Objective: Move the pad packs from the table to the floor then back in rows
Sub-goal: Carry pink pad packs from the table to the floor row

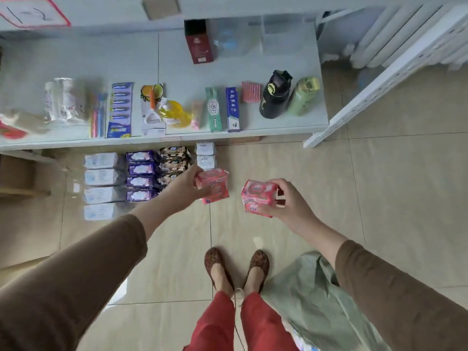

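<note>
My left hand (186,184) grips a pink pad pack (215,186) above the floor, just below two white packs (205,155). My right hand (288,200) holds a second pink pad pack (258,197) a little to the right, also in the air. On the tiled floor by the table's front edge lie rows of packs: several pale blue-white packs (101,182) at the left, several purple packs (141,174) beside them, then dark patterned packs (174,160), partly hidden by my left hand.
The white table (177,62) carries toothbrushes, toothpaste boxes (222,108), a black bottle (274,95), a green bottle (304,96) and a dark red box (200,43). A radiator (405,34) stands at the right. A green plastic bag (311,300) lies by my feet (236,268).
</note>
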Demonstrator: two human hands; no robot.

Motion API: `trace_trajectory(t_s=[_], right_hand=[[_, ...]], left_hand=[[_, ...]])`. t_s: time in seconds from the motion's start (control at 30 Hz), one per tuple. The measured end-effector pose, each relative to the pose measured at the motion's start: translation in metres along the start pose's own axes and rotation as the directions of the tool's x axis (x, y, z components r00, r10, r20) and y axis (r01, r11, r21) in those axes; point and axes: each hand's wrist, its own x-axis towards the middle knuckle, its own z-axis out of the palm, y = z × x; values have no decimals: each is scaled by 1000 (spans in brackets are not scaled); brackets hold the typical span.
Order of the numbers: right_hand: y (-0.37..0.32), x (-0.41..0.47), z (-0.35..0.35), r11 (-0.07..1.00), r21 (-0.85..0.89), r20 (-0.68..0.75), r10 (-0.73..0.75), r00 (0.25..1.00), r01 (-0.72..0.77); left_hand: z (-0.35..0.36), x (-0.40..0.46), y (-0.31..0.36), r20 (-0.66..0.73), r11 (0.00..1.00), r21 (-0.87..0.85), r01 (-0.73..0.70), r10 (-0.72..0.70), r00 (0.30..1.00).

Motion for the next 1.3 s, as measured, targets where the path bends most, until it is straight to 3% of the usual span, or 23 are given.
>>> trace_trajectory(t_s=[0.27,0.6,0.7,0.83,0.93,1.1,1.3], right_hand=[[136,94,62,997,-77,-85,-32,996,26],[272,251,142,991,-137,-177,-26,984,1],[294,286,157,989,-147,-211,-42,977,11],[320,322,172,983,-181,-230,-78,970,36],[333,339,181,980,-191,-231,-92,968,48],[339,359,188,975,-215,-230,-114,966,64],[328,376,191,972,-231,-191,-95,977,49]], left_hand=[[86,141,-75,10,972,232,-39,38,999],[150,338,-143,-135,898,434,-71,143,980],[154,380,-157,-164,833,547,-87,208,964],[160,430,-175,-199,599,798,-66,364,910],[168,458,-186,-197,507,861,-41,408,891],[184,481,-193,-232,456,889,34,387,892],[180,483,-200,-240,500,866,13,392,888]])
